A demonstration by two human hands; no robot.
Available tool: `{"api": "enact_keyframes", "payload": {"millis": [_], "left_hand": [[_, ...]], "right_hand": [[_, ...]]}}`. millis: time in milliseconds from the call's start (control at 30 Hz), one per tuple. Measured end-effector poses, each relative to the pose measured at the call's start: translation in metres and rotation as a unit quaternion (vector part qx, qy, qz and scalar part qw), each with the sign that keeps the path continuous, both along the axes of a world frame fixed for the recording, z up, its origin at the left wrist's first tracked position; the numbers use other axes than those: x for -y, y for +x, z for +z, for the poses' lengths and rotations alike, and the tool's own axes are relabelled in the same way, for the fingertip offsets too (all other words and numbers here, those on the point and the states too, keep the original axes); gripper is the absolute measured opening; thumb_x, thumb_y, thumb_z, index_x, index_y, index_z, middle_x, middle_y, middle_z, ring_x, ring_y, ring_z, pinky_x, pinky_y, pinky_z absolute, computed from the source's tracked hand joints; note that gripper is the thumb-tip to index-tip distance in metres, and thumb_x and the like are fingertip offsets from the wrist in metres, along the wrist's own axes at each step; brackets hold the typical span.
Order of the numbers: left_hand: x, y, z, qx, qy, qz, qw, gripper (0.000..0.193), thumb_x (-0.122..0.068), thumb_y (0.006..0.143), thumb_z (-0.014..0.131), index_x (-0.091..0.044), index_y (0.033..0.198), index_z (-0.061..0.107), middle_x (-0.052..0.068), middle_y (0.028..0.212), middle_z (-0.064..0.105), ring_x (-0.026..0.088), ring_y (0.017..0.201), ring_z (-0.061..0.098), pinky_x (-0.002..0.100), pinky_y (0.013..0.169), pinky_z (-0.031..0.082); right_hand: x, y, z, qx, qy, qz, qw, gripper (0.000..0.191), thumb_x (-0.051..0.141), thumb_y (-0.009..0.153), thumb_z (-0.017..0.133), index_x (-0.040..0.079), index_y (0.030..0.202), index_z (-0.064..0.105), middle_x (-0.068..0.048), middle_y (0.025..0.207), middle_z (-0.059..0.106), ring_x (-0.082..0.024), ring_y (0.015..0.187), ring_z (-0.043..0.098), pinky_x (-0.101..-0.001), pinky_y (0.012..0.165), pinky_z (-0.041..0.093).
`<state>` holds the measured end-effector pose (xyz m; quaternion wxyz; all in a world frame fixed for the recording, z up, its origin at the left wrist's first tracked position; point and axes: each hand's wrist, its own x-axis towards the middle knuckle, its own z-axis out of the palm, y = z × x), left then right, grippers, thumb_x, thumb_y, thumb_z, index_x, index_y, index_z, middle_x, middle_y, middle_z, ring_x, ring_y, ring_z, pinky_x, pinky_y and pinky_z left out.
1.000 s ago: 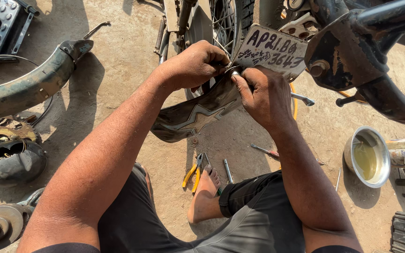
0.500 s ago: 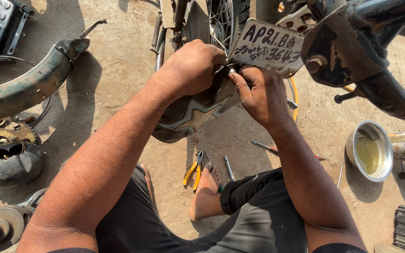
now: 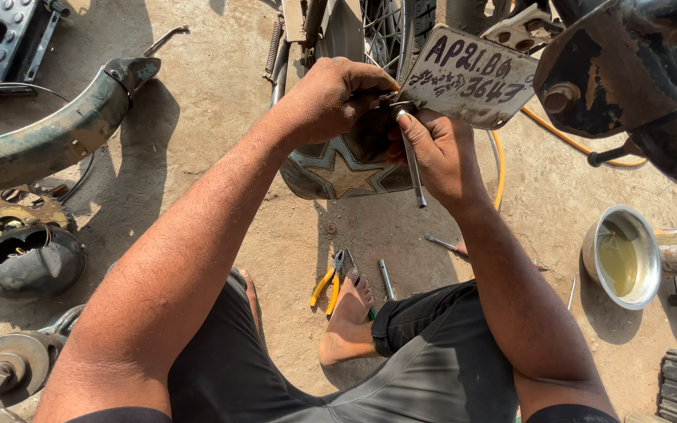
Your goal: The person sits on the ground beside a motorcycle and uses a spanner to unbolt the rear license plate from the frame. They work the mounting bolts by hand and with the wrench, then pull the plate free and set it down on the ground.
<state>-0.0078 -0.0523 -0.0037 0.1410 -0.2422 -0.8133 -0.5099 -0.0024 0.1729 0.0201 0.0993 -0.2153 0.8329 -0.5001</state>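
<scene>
My left hand [image 3: 331, 98] grips the top edge of a dark rear mudguard flap with a star pattern [image 3: 346, 168], right beside a white number plate [image 3: 468, 78]. In my right hand [image 3: 432, 153] I hold a thin metal wrench [image 3: 411, 164] whose upper end sits at the plate's lower left corner, its shaft pointing down. Both hands meet at that fastening point behind a spoked motorcycle wheel [image 3: 389, 31]. What the left fingers pinch there is hidden.
Yellow-handled pliers [image 3: 329, 283] and loose metal tools [image 3: 385, 278] lie on the concrete by my bare foot [image 3: 346, 321]. A metal bowl of yellowish liquid [image 3: 620, 257] stands right. A detached green mudguard [image 3: 48, 137], a headlamp shell [image 3: 29, 262] and a yellow hose [image 3: 499, 168] lie around.
My right hand has turned so that the wrench shaft now hangs down into plain sight. The left hand keeps its grip at the plate corner. The view has shifted slightly.
</scene>
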Motion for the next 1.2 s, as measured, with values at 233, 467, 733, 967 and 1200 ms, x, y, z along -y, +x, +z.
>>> {"api": "enact_keyframes", "payload": {"millis": [233, 467, 733, 967, 1200], "left_hand": [[-0.004, -0.008, -0.007, -0.026, -0.059, 0.025, 0.998, 0.028, 0.001, 0.094, 0.067, -0.010, 0.117, 0.076, 0.010, 0.108, 0.079, 0.024, 0.101, 0.076, 0.037, 0.088, 0.061], [-0.006, -0.002, -0.015, 0.166, 0.171, -0.081, 0.968, 0.032, -0.005, 0.095, 0.069, -0.013, 0.126, 0.075, 0.004, 0.112, 0.081, 0.014, 0.100, 0.077, 0.030, 0.094, 0.064], [-0.007, -0.001, 0.004, -0.072, -0.090, 0.031, 0.993, 0.017, -0.010, 0.097, 0.073, -0.011, 0.112, 0.079, 0.012, 0.095, 0.079, 0.027, 0.081, 0.076, 0.039, 0.071, 0.060], [-0.009, -0.001, -0.008, -0.031, -0.059, 0.094, 0.993, 0.020, -0.003, 0.095, 0.070, -0.008, 0.114, 0.077, 0.014, 0.098, 0.078, 0.028, 0.089, 0.077, 0.039, 0.077, 0.061], [-0.010, -0.010, -0.012, -0.030, 0.012, 0.029, 0.999, 0.028, 0.002, 0.094, 0.067, -0.008, 0.118, 0.075, 0.011, 0.108, 0.079, 0.023, 0.101, 0.077, 0.036, 0.087, 0.062]], "right_hand": [[-0.002, -0.004, -0.013, 0.016, -0.091, 0.014, 0.996, 0.034, 0.028, 0.108, 0.059, -0.005, 0.112, 0.067, -0.007, 0.092, 0.073, -0.013, 0.082, 0.075, -0.0326, 0.074, 0.068], [-0.001, 0.000, -0.010, 0.032, -0.118, 0.002, 0.993, 0.028, 0.025, 0.107, 0.061, -0.003, 0.108, 0.067, -0.009, 0.089, 0.073, -0.013, 0.077, 0.076, -0.0313, 0.068, 0.068], [-0.002, 0.003, 0.031, -0.496, 0.312, 0.012, 0.811, 0.027, 0.025, 0.095, 0.083, 0.009, 0.077, 0.071, -0.005, 0.063, 0.059, -0.020, 0.058, 0.056, -0.0413, 0.059, 0.044], [0.003, 0.005, 0.029, -0.396, 0.244, 0.008, 0.885, 0.027, 0.021, 0.102, 0.079, 0.002, 0.085, 0.070, -0.008, 0.070, 0.063, -0.019, 0.060, 0.059, -0.0394, 0.057, 0.045], [0.000, 0.001, -0.013, -0.111, 0.081, -0.075, 0.988, 0.036, 0.030, 0.106, 0.063, 0.002, 0.086, 0.074, -0.004, 0.072, 0.073, -0.010, 0.068, 0.071, -0.0282, 0.062, 0.056]]}}
